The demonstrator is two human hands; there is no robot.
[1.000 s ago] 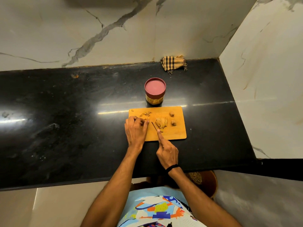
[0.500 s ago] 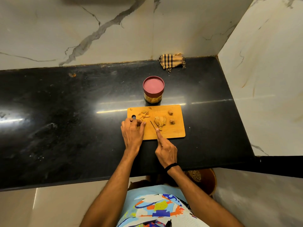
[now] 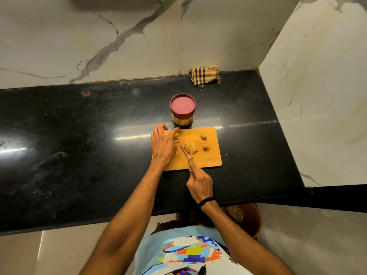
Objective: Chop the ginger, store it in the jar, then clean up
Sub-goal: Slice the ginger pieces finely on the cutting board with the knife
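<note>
Ginger slices (image 3: 190, 147) lie on the board (image 3: 209, 160) (right fingers (image 3: 191, 164) curled round the knife (image 3: 183, 152), left fingers (image 3: 174, 132) loosely spread).

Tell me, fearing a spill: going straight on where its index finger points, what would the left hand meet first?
Probably the jar, just beyond the left hand; depth is unclear.

The single head-worn wide-angle camera looks forward and steeply down, from close above, onto the counter (image 3: 79, 145) and cutting board (image 3: 208, 159).
</note>
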